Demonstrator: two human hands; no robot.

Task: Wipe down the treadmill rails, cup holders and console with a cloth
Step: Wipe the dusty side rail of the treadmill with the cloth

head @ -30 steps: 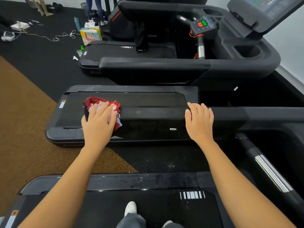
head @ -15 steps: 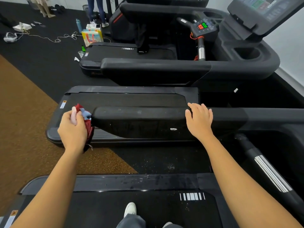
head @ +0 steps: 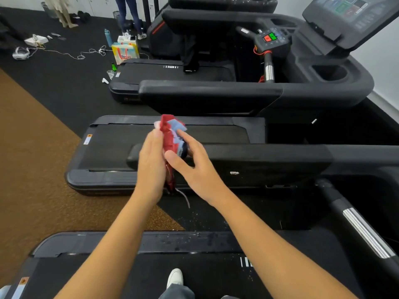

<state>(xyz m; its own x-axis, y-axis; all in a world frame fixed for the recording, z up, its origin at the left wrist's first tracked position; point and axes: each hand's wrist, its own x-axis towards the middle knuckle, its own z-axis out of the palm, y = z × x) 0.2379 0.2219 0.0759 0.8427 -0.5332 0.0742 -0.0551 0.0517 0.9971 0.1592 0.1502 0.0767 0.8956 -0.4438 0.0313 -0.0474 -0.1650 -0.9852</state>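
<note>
A red, pale blue and pink cloth (head: 171, 134) is bunched up in the air just above the near end of my treadmill's black left rail (head: 259, 157). My left hand (head: 151, 160) holds the cloth from the left side. On its right side my right hand (head: 190, 165) takes it between thumb and fingers. A loose thread of the cloth hangs down below my hands. The neighbouring treadmill's rail (head: 207, 90), cup holder (head: 328, 72) and console screen (head: 349, 16) lie beyond.
A steel-banded handlebar (head: 364, 231) of my treadmill runs down the right side. My shoe (head: 175, 278) stands on the belt below. Bags, a bottle and cables (head: 121, 48) litter the black floor at the back left, where a person's legs (head: 129, 14) stand.
My left hand lifted the cloth off the rail's end and brought it to the middle. My right hand left the rail and came across to take hold of the cloth.
</note>
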